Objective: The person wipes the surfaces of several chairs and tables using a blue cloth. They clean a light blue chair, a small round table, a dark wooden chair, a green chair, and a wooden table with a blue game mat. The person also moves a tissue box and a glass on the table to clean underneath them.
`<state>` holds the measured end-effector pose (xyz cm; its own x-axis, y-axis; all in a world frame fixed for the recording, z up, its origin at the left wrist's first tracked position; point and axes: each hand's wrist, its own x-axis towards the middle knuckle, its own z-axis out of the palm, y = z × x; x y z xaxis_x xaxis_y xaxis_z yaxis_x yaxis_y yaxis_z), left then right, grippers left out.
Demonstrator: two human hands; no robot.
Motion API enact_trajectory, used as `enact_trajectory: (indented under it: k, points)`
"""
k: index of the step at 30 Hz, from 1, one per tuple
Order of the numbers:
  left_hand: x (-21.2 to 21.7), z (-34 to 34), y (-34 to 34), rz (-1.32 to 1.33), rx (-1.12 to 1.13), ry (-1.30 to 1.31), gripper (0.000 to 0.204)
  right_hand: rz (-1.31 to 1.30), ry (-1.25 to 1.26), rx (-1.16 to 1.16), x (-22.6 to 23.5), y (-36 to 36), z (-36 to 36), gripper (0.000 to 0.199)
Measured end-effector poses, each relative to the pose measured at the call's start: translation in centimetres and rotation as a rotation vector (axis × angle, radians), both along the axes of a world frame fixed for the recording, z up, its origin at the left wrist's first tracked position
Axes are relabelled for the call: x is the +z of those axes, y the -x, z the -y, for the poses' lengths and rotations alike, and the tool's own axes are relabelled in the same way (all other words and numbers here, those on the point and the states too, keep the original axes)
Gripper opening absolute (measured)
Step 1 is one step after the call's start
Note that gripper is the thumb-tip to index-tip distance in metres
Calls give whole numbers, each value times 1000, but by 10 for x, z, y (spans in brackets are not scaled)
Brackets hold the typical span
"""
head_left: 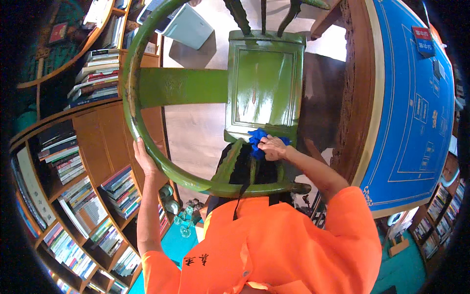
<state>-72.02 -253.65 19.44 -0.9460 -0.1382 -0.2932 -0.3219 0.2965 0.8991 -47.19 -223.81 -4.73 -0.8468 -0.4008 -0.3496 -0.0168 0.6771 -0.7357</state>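
Observation:
A green wooden chair (262, 83) with a curved armrest rail (142, 132) stands below me, its glossy seat facing up. My left hand (145, 159) grips the curved rail at its left bend. My right hand (273, 147) presses a blue cloth (255, 137) against the near edge of the seat. Both forearms come out of orange sleeves at the bottom of the view.
Wooden bookshelves (83, 196) full of books curve along the left. A table with a blue top (416, 112) and a carved wooden rim (355, 98) runs along the right. A pale grey box (188, 27) lies on the floor beyond the chair.

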Motion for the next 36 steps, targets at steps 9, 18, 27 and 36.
enact_trajectory:
  k: [9, 18, 27, 36]
  points:
    - [-4, 9, 2, -14, 6, -5, 29, 251, -105, 0, 33, -17, -1, 32]
    - [-24, 33, 9, 28, 4, -157, 45, 259, 44, -190, 192, -59, -1, 37]
    - [-13, 41, 2, 190, -96, -430, 64, 234, -17, -658, 206, -17, 117, 49]
    - [-39, 80, 10, 96, -388, -499, 58, -124, 300, -613, 255, 200, 216, 38]
